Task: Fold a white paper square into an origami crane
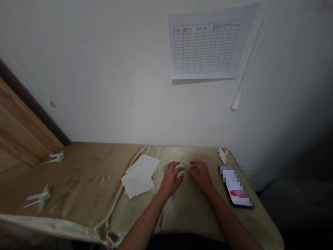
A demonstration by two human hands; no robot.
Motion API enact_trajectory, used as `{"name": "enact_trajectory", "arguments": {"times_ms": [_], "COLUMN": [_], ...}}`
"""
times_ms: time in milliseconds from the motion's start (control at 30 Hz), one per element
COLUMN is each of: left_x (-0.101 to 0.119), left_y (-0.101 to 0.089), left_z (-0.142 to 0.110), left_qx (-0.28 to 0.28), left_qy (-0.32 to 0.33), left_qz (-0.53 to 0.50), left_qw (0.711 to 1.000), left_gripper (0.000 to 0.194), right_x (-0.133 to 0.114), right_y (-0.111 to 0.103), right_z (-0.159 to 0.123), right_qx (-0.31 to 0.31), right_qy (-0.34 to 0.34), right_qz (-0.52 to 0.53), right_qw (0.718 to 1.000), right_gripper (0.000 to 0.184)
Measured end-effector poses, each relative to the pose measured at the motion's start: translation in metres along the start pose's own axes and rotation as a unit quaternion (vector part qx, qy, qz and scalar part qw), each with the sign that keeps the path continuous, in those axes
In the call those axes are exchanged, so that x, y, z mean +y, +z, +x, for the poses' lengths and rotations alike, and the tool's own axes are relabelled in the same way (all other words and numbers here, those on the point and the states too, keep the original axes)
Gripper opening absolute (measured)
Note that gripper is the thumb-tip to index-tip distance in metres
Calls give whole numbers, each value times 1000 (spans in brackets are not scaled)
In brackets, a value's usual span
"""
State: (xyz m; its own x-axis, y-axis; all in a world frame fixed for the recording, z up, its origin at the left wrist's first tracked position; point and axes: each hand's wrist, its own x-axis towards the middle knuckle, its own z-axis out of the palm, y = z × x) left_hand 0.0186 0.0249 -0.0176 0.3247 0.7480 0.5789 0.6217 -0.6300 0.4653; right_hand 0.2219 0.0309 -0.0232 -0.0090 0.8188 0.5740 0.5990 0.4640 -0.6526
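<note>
Pale wall (104,93) forms the background. Below it stands the desk (91,180), draped in a creased, glossy gold cloth. A wooden panel (18,128) slants along the left edge of the view. A printed sheet (205,43) with a ruled grid is mounted on the wall. Several overlapping loose sheets (143,170), one with a perforated edge, lie left of centre on the desk. The left hand (171,176) and right hand (202,176) face each other at centre. To the right lies a phone (235,191), screen up and lit, partly pixelated. Folded white figures sit apart: two at far left (56,157) (39,198), one just beyond the phone (223,156).

Smallest is the paper piece (185,162), between the hands. The right thumb and forefinger appear to pinch its near end; the left fingers are curved and parted beside it. Step in hand, as judged: fine folding or shaping. The next move calls for a steady right pinch and precise left fingertip placement.
</note>
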Motion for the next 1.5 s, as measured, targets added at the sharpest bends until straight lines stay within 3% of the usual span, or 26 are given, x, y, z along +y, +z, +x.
{"name": "enact_trajectory", "arguments": {"times_ms": [333, 867, 1500], "left_x": [-3, -5, 0], "left_y": [2, 10, 11], "left_z": [0, 2, 6], "left_qx": [-12, -4, -22], "left_qy": [-2, -7, -45], "left_qz": [-9, -32, -63], "left_qw": [1000, 999, 997], "left_gripper": [33, 28, 35], "right_x": [0, -16, -14], "right_y": [3, 1, 3], "right_z": [-3, -1, -2], "right_qx": [-50, -49, -60], "right_qy": [26, 129, 110], "right_qz": [79, 152, 117], "right_qw": [995, 979, 985], "right_gripper": [15, 30, 20]}}
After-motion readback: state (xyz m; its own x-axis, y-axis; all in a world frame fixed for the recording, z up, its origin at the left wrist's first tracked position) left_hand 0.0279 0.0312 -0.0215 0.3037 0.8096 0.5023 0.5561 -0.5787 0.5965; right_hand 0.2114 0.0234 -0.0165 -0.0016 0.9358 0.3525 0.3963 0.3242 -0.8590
